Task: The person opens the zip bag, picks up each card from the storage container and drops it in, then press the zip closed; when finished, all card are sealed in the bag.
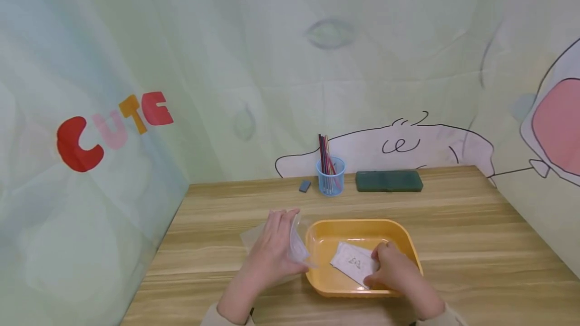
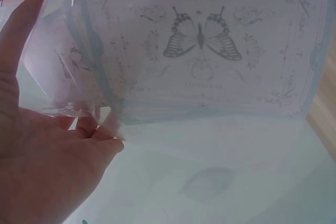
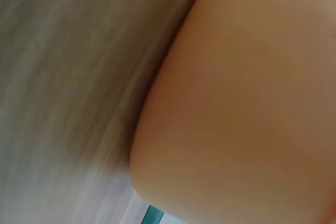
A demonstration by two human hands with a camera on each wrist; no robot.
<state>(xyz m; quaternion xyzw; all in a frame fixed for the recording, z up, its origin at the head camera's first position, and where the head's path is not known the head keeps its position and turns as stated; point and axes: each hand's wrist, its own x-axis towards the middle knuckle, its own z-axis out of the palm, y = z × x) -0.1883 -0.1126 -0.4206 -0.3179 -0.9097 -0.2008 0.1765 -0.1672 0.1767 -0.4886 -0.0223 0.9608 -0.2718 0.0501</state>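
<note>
My left hand [image 1: 269,248] grips clear plastic packaging [image 1: 298,241] at the left edge of the yellow-orange tray [image 1: 321,287]. In the left wrist view, the left hand [image 2: 52,161] is beside pale printed sheets [image 2: 199,77] with a butterfly and an ornate border, seen through the plastic. Inside the tray, my right hand [image 1: 396,268] pinches the right end of a small stack of white cards [image 1: 353,261] with a faint pattern, between thumb and fingers. The right wrist view has only the tray's outer wall [image 3: 236,103] up close, with no fingers visible.
Behind the tray stand a blue pencil cup [image 1: 331,180] with several pencils and a dark green case [image 1: 388,181]. A small blue eraser-like block [image 1: 305,186] lies left of the cup. A printed cloth backdrop [image 1: 254,64] borders the wooden table [image 1: 476,245].
</note>
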